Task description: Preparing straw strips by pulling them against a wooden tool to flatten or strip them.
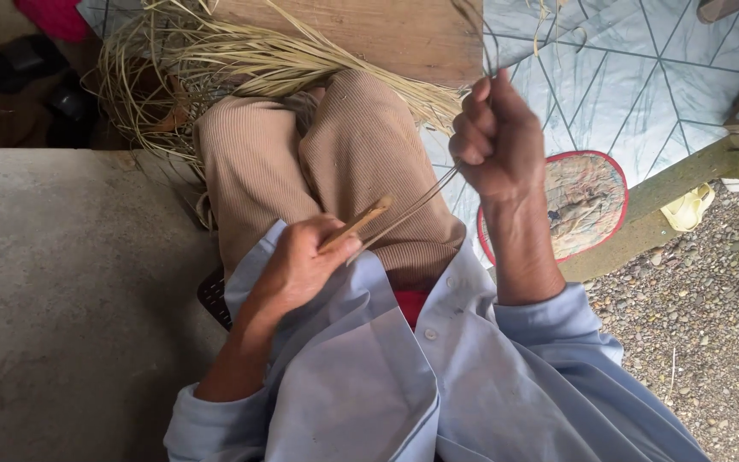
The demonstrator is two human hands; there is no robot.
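Observation:
My left hand [301, 265] is closed around a small flat wooden tool [361, 221], held over my lap. My right hand [496, 137] is a fist raised above my right knee, gripping thin pale fibre strands [425, 201] that stretch taut from the fist down to the wooden tool. A large bundle of dried straw-coloured leaf strips [241, 60] lies past my knees, spilling over a wooden board [387, 34]. I sit in ribbed tan trousers and a light blue shirt.
A grey concrete slab [62, 282] fills the left. A round woven fan with a red rim [583, 201] lies at my right on a patterned blue-grey mat [643, 77]. Gravel [712, 308] covers the lower right. A dark sandal [19, 60] sits at top left.

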